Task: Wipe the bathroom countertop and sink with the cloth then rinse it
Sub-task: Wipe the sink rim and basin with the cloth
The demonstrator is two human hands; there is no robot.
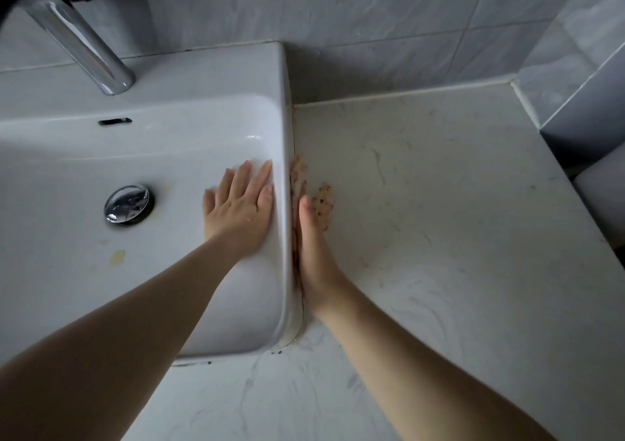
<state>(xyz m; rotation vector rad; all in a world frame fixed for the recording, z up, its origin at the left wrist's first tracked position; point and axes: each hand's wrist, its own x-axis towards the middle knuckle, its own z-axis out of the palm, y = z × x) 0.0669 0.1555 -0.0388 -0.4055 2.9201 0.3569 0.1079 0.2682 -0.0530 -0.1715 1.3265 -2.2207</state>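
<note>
Head view: cloth (325, 198) under right grip (313, 254)

Home bathroom: white sink (142, 156) w/ chrome faucet (84, 41), grey tiled walls (372, 11).

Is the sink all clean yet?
Not yet. The countertop shows no obvious dirt. Right now the right hand presses the cloth into the seam beside the sink; the left hand rests flat inside. Yellow stains show in the sink, and no water runs from the faucet, so rinsing is left.
</note>
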